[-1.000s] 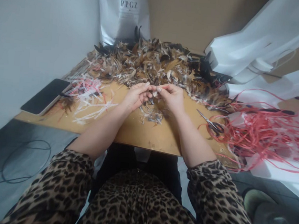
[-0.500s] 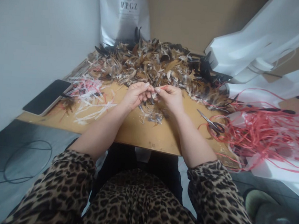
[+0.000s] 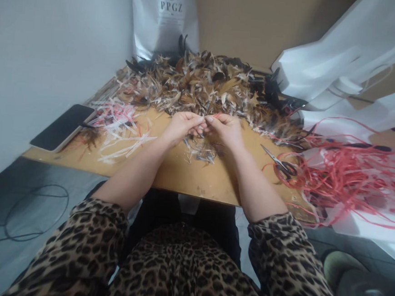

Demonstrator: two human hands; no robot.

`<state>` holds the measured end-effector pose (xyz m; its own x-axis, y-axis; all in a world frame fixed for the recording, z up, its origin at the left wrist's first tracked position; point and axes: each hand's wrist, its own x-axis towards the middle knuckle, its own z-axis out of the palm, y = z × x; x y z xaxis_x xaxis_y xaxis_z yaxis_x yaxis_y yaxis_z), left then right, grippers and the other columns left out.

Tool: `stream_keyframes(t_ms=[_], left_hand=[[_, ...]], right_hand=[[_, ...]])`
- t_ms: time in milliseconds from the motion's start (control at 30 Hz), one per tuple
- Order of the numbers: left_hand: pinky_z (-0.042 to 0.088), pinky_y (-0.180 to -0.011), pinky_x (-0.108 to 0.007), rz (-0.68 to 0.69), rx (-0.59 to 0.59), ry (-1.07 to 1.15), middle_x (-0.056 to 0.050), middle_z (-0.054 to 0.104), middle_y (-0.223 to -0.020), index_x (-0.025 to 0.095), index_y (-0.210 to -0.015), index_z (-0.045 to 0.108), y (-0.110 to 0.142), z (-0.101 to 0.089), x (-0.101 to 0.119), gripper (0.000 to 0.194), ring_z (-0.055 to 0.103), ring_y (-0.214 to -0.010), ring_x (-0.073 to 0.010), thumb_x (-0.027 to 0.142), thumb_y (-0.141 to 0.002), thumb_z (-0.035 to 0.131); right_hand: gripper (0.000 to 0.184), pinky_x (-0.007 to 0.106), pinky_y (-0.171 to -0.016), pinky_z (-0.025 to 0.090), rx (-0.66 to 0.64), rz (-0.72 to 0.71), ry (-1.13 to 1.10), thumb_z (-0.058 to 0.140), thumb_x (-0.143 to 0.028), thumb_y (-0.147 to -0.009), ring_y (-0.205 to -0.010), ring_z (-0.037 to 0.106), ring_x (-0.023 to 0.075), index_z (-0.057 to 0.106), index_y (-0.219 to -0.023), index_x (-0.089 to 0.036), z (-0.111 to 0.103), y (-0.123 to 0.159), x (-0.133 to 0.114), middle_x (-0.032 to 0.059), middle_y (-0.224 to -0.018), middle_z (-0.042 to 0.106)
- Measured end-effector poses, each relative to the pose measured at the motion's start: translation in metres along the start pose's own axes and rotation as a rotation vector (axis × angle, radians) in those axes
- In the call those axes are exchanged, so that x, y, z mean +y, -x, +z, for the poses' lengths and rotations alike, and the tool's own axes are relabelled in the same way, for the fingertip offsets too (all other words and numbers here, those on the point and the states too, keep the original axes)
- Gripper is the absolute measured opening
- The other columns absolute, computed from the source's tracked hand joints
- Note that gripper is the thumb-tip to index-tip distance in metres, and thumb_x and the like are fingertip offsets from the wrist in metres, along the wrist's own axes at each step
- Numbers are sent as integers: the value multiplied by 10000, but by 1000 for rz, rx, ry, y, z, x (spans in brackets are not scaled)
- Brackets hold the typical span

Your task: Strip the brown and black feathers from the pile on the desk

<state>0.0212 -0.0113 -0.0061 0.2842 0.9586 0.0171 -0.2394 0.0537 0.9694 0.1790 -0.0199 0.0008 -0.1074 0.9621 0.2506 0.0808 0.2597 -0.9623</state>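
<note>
My left hand and my right hand meet fingertip to fingertip above the middle of the table. Both are closed in a pinch. What lies between the fingers is too small and too covered to make out; a bit of red shows by my right thumb and forefinger. Just beyond the hands spreads a large heap of brown, black and white feathers. Under the fingers, some loose whitish-grey feather scraps lie on the tabletop.
Scissors lie right of my right forearm, beside a tangle of red ribbon. Left are white and pink strips and a phone. A white bag stands behind the feathers. White sheeting hangs at the back right.
My left thumb has come down and across towards the right fingertips, and the left fingers have drawn in closer. My right hand stays almost where it was.
</note>
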Motion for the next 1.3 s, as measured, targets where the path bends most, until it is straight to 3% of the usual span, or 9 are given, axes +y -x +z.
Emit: stream_keyframes(t_ms=[200,333,467,567,700,800,1000,1133,1300], left_hand=[[430,-480,-149,-29,38,-77,-24,659,-586,92,-780,697,-1,1,-2,109,570,-483,-51,135,-680,712],[391,-435,-159,-8,44,-191,-22,640,-545,96,-780,707,2,4,-2,121,563,-464,-65,123,-662,710],[348,-401,-161,23,38,-299,-5,610,-500,107,-748,710,3,4,-2,126,517,-421,-57,162,-638,740],[323,-388,-164,41,39,-334,8,579,-463,108,-711,696,3,4,-2,147,470,-389,-46,207,-624,763],[331,-403,-167,63,67,-230,-23,645,-576,108,-686,662,3,5,0,175,499,-433,-45,243,-633,760],[330,-412,-164,60,77,-159,-33,661,-620,106,-686,645,2,4,2,189,509,-453,-41,248,-633,759],[320,-412,-164,65,58,-115,-35,662,-630,105,-692,637,2,1,3,193,508,-455,-39,245,-630,755],[320,-413,-168,91,45,-165,-29,658,-619,106,-704,645,3,2,4,197,505,-454,-42,246,-623,758],[321,-417,-169,116,-5,-259,-12,632,-568,112,-695,654,4,2,5,174,488,-441,-41,245,-636,749]], right_hand=[[183,241,-563,466,122,-119,135,714,-351,-699,-582,574,108,682,-649,-178,1,-2,1,4,-644,679],[152,241,-537,441,101,-122,198,694,-321,-712,-545,552,107,687,-665,-177,2,2,-3,-5,-602,656],[157,266,-630,475,40,-224,280,710,-327,-706,-646,598,127,700,-675,-173,2,3,-6,20,-686,680],[199,282,-663,497,36,-224,222,715,-376,-707,-672,616,137,702,-683,-179,1,2,-6,22,-700,683],[266,303,-717,522,145,-175,58,686,-451,-731,-733,640,149,725,-820,-204,-8,-3,-5,17,-782,711],[267,314,-762,517,161,-201,82,711,-447,-707,-772,638,156,728,-826,-208,-18,-6,-5,19,-814,712],[247,392,-848,468,-17,-380,449,667,-381,-770,-896,602,200,723,-966,-242,-24,-2,-8,42,-919,689],[251,441,-901,393,-21,-495,791,588,-376,-843,-980,539,236,708,-1036,-270,-21,2,-8,60,-985,660],[265,430,-851,341,-30,-535,1009,496,-387,-900,-949,491,241,704,-1022,-278,-19,2,-4,63,-931,626]])
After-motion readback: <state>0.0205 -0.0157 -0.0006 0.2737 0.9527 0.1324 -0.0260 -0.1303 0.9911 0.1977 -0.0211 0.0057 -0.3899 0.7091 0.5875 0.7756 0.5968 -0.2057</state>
